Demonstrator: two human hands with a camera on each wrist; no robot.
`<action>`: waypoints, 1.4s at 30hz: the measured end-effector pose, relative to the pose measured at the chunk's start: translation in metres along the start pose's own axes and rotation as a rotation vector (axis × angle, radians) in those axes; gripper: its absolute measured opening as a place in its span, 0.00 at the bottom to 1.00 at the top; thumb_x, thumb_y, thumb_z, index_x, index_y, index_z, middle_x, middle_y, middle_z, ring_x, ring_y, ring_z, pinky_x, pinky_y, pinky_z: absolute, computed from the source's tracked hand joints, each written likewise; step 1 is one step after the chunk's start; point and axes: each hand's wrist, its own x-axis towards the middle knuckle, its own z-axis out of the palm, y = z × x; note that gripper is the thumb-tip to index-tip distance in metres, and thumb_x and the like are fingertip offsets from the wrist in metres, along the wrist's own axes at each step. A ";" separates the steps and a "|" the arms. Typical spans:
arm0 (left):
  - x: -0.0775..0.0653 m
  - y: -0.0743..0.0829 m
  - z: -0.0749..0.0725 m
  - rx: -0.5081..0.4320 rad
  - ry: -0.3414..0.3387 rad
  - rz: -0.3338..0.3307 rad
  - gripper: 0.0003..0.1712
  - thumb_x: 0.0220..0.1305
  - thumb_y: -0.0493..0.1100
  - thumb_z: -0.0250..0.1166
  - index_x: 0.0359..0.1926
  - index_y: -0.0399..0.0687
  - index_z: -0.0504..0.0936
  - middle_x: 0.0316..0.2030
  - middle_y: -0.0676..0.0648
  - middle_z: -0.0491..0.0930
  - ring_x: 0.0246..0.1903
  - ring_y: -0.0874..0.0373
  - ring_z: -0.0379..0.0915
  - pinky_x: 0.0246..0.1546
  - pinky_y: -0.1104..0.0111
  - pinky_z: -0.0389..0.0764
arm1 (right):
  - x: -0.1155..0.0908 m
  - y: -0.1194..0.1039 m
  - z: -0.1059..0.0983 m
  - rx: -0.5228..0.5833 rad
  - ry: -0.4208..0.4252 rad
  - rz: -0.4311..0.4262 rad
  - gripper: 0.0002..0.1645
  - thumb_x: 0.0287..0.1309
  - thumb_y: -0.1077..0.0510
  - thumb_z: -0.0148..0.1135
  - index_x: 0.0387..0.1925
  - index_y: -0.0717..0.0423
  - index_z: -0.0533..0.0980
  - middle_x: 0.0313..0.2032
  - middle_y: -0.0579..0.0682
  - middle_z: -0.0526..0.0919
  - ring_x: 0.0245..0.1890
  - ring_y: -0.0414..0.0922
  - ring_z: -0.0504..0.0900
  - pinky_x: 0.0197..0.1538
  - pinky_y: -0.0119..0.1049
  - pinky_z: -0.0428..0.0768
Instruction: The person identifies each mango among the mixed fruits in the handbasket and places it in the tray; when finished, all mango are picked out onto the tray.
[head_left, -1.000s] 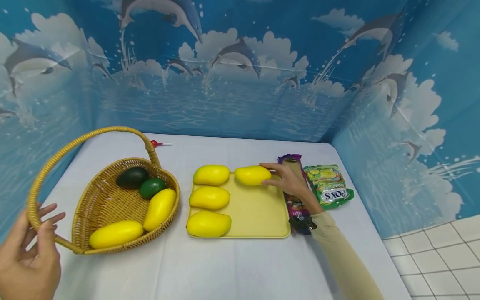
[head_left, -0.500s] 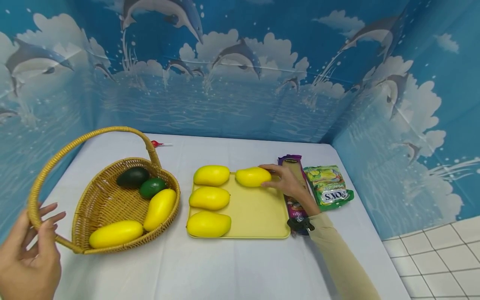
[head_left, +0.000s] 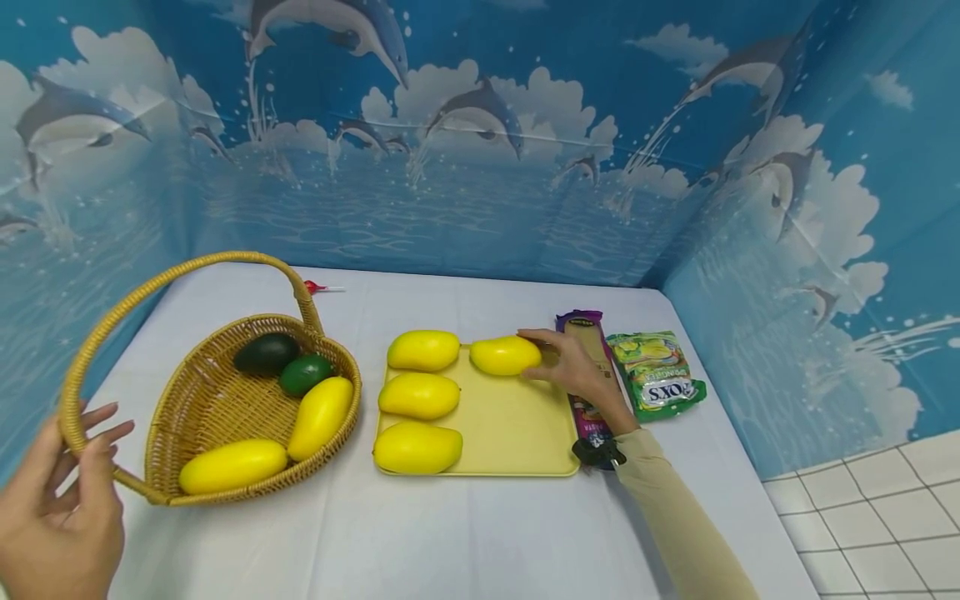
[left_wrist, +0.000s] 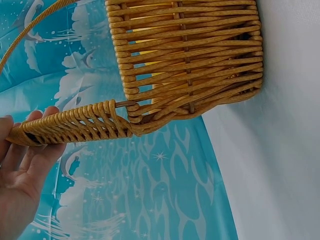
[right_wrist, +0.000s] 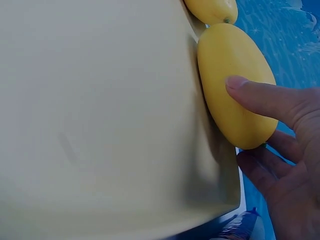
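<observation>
- Left hand (head_left: 63, 512), lower left of frame: thumb and fingers curled round the basket handle (head_left: 240, 257).
- Wicker basket (head_left: 191, 404), left: held two mangoes (head_left: 232, 467) low, two dark green fruits (head_left: 266, 356) above.
- Right hand (head_left: 573, 364), right of centre: gripped the right end of a yellow mango (head_left: 504, 356) at the tray's (head_left: 517, 425) upper edge.
- Three other mangoes (head_left: 418, 396): column along tray's left side.
- Purple packet (head_left: 581, 329), green bag (head_left: 656, 375): right of tray.

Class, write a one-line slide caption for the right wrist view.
A right hand holds an oval yellow mango at the edge of a pale yellow tray.
</observation>
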 end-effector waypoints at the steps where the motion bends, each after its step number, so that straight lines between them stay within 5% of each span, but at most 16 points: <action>1: 0.000 0.000 0.000 0.008 -0.001 0.002 0.26 0.81 0.39 0.60 0.74 0.62 0.78 0.63 0.54 0.85 0.51 0.80 0.80 0.52 0.87 0.78 | 0.000 0.000 0.000 -0.012 0.001 -0.003 0.41 0.57 0.66 0.82 0.71 0.65 0.77 0.67 0.64 0.82 0.69 0.62 0.79 0.73 0.56 0.78; 13: 0.000 0.003 0.001 0.008 0.011 0.012 0.23 0.82 0.40 0.59 0.72 0.63 0.80 0.63 0.53 0.85 0.51 0.80 0.79 0.55 0.84 0.79 | 0.005 -0.018 -0.013 -0.026 -0.034 -0.045 0.43 0.59 0.64 0.81 0.74 0.69 0.72 0.69 0.70 0.77 0.69 0.66 0.77 0.72 0.63 0.76; 22: -0.001 0.005 0.000 0.007 0.023 0.006 0.23 0.81 0.40 0.60 0.70 0.62 0.81 0.62 0.54 0.85 0.51 0.80 0.80 0.54 0.84 0.79 | 0.036 -0.100 -0.036 -0.170 -0.097 -0.228 0.44 0.62 0.56 0.81 0.76 0.57 0.73 0.73 0.57 0.77 0.74 0.58 0.75 0.76 0.58 0.75; 30: 0.000 0.007 0.003 -0.004 0.047 0.009 0.22 0.80 0.38 0.61 0.68 0.61 0.84 0.60 0.55 0.86 0.50 0.79 0.81 0.52 0.85 0.80 | 0.071 -0.168 -0.021 -0.119 -0.346 -0.375 0.40 0.64 0.56 0.79 0.74 0.58 0.75 0.71 0.54 0.80 0.71 0.53 0.79 0.74 0.51 0.78; 42: 0.000 0.007 0.003 -0.024 0.066 0.046 0.21 0.79 0.35 0.61 0.67 0.55 0.85 0.59 0.52 0.87 0.50 0.79 0.82 0.50 0.86 0.80 | 0.116 -0.231 0.044 0.179 -0.841 -0.492 0.36 0.64 0.67 0.76 0.71 0.71 0.74 0.69 0.63 0.80 0.72 0.47 0.78 0.77 0.39 0.73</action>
